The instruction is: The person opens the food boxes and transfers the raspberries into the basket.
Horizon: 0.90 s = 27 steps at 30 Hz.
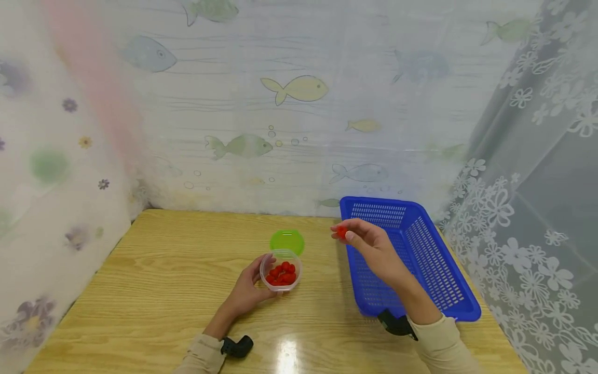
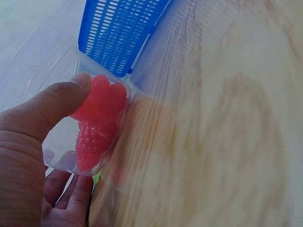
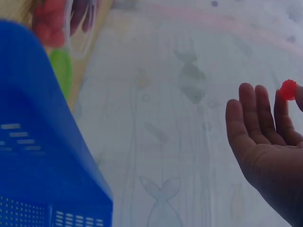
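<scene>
My left hand (image 1: pixel 249 288) grips a clear plastic tub (image 1: pixel 263 267), thumb on the near side and fingers round the far side. Inside the tub lie several red raspberries (image 2: pixel 97 137) with bumpy skins, bunched along its lower side. One more red raspberry (image 3: pixel 289 90) is pinched between the thumb and index finger of my right hand (image 1: pixel 376 252). That hand is raised over the left rim of a blue plastic basket (image 1: pixel 446 254), its other fingers extended. Just behind the tub a round green lid (image 1: pixel 287 241) lies on the table, partly overlapped by the tub.
The wooden table (image 1: pixel 163 270) carries everything and meets a fish-patterned curtain (image 1: pixel 289 130) at its back edge. Floral curtains hang at the left and right sides. The basket stands at the table's right, with slotted walls.
</scene>
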Tool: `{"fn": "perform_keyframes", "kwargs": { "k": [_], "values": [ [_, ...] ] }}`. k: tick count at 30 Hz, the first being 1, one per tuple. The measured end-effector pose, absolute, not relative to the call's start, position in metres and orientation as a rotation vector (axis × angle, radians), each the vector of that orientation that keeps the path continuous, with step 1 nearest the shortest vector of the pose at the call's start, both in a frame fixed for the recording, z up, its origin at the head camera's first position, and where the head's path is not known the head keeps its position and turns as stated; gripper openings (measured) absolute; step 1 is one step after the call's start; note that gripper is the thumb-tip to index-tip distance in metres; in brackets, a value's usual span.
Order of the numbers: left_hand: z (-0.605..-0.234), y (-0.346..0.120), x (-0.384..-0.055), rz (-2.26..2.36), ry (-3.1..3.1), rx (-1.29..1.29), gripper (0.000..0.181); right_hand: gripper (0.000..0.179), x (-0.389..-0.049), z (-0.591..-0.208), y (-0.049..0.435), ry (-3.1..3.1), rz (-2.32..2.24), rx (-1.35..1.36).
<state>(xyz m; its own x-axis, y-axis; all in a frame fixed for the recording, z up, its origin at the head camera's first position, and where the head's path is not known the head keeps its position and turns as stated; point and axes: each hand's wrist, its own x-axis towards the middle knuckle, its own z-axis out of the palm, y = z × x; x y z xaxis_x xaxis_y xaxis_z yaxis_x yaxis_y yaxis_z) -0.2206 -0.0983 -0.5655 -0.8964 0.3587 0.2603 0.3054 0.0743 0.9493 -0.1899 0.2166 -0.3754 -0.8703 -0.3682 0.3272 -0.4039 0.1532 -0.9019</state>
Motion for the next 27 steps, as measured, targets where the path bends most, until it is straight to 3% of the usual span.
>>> {"fn": "perform_keyframes", "kwargs": {
  "k": [13, 27],
  "values": [
    [-0.57, -0.098, -0.224, 1.98, 2.307, 0.721, 0.087, 0.038, -0.235, -0.375, 0.281, -2.378, 1.895, 0.684],
    [-0.571, -0.1, -0.224, 1.947, 2.325, 0.736, 0.091, 0.053, -0.281, -0.41, 0.327, -2.442, 1.924, 0.528]
  ]
}}
